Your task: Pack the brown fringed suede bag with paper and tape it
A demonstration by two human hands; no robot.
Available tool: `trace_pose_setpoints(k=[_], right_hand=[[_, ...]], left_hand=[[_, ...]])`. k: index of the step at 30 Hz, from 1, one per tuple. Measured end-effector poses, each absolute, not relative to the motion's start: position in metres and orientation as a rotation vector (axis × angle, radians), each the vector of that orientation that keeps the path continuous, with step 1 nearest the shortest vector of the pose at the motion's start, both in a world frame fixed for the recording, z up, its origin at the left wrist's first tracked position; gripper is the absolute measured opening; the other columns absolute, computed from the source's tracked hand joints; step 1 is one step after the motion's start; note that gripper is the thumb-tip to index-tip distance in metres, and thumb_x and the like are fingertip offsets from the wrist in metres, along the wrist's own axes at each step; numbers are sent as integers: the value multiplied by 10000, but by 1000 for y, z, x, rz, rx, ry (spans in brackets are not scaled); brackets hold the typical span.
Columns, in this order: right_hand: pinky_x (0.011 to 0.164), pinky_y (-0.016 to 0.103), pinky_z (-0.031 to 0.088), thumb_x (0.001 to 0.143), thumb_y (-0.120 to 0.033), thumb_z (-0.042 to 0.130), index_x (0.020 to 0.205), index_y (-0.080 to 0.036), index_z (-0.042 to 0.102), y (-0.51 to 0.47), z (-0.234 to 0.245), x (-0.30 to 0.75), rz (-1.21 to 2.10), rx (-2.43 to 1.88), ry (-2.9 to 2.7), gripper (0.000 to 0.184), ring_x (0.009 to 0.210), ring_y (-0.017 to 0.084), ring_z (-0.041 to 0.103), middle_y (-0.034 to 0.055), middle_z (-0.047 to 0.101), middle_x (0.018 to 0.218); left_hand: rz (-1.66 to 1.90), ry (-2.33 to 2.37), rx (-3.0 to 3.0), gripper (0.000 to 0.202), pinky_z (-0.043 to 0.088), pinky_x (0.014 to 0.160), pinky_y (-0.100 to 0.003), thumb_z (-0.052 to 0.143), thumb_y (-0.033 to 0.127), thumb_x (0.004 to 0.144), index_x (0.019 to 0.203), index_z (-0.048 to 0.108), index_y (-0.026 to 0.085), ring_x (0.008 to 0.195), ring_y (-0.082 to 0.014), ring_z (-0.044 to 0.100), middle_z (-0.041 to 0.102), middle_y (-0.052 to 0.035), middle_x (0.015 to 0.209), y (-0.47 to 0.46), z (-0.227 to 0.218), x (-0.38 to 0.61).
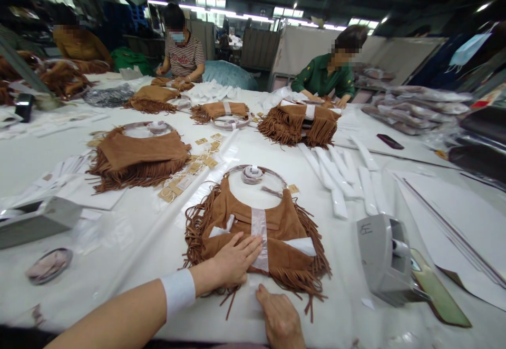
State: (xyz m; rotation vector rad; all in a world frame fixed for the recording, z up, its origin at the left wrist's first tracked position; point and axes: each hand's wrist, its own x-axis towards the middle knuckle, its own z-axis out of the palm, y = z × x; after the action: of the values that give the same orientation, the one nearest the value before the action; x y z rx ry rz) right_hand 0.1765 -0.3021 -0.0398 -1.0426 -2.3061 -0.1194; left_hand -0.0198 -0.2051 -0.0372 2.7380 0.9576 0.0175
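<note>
A brown suede fringed handbag (237, 206) lies on the white table before me, its ring-shaped handle pointing away. A pale strip (259, 228) runs down over its middle, and white paper shows at both sides of the fold. My left hand (235, 259) rests on the bag with fingers stretched out, their tips on the strip. Around that wrist is a white band (179, 292). Just below the bag's near edge, my right hand (280, 317) is closed, fingers curled under; whatever they hold is hidden.
A grey tape dispenser (385, 259) stands at right, another (39, 220) at left. White strips (340, 175) lie beyond the bag on the right. Tags (193, 167) and another fringed bag (140, 151) lie to the left. Several co-workers sit across the table, among them a person in green (326, 75).
</note>
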Motion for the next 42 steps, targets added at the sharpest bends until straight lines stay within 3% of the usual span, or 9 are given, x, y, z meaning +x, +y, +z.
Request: trace_pose_setpoints(k=[2, 6, 11, 15, 21, 27, 32, 36, 42], right_hand=[[579, 336, 498, 906, -26, 319, 985, -147, 644, -298, -33, 174, -147, -1058, -2345, 356, 662, 182, 617, 106, 729, 935], [770, 392, 511, 963, -117, 355, 919, -178, 654, -277, -17, 170, -14, -971, -2451, 308, 908, 216, 620, 98, 693, 1094], [847, 336, 532, 944, -89, 358, 1039, -163, 621, -237, -9, 177, 351, -840, -2457, 289, 991, 191, 623, 108, 671, 1105], [763, 284, 546, 872, -42, 353, 974, -176, 600, -217, -13, 185, 570, -984, -2392, 299, 847, 172, 666, 69, 696, 912], [674, 257, 510, 871, -83, 386, 923, -189, 595, -209, -24, 186, 596, -1152, -2298, 240, 774, 171, 665, 56, 698, 847], [586, 251, 454, 959, -231, 406, 781, -203, 542, -206, -33, 185, 594, -1225, -2231, 226, 630, 157, 631, 15, 656, 703], [571, 248, 439, 977, -282, 406, 744, -204, 507, -206, -34, 186, 607, -1233, -2204, 265, 598, 148, 610, 6, 630, 676], [560, 246, 431, 989, -241, 350, 738, -203, 498, -204, -30, 185, 625, -1222, -2194, 293, 583, 141, 590, 2, 607, 657], [641, 280, 476, 956, -193, 432, 800, -194, 550, -203, -28, 183, 576, -1260, -2149, 195, 685, 172, 598, 30, 616, 750]], left_hand=[[33, 963, 2737, 766, 121, 1154, -533, 474, 302, 818, 1484, 151, 104, 1450, -271, 119, 97, -122, 1588, -206, -38, -19], [64, 974, 2747, 746, 104, 1160, -522, 472, 300, 825, 1479, 171, 102, 1450, -258, 123, 115, -122, 1586, -207, -38, -19], [100, 975, 2734, 753, 85, 1163, -526, 475, 317, 827, 1481, 172, 101, 1450, -256, 116, 122, -119, 1585, -209, -44, -17], [104, 971, 2710, 735, 75, 1164, -529, 470, 306, 822, 1475, 204, 97, 1452, -263, 102, 130, -135, 1582, -208, -44, -17], [267, 939, 2610, 553, 99, 1186, -476, 515, 228, 794, 1327, 442, 101, 1431, -266, 168, 237, -131, 1554, -218, -23, -23], [646, 1295, 2223, 321, 332, 1072, -472, 554, 287, 869, 1184, 533, 232, 1154, -232, 501, 606, -50, 1214, -236, -24, -4], [757, 1588, 2115, 389, 434, 867, -445, 541, 246, 895, 1264, 448, 167, 969, -253, 566, 644, -84, 1043, -233, -33, 9], [780, 1607, 2124, 466, 428, 827, -425, 571, 224, 878, 1310, 401, 176, 893, -243, 590, 661, -51, 941, -227, -33, 11], [877, 1654, 2165, 384, 420, 791, -399, 470, 209, 920, 1299, 422, 167, 811, -220, 605, 654, -43, 844, -222, -34, 13]])
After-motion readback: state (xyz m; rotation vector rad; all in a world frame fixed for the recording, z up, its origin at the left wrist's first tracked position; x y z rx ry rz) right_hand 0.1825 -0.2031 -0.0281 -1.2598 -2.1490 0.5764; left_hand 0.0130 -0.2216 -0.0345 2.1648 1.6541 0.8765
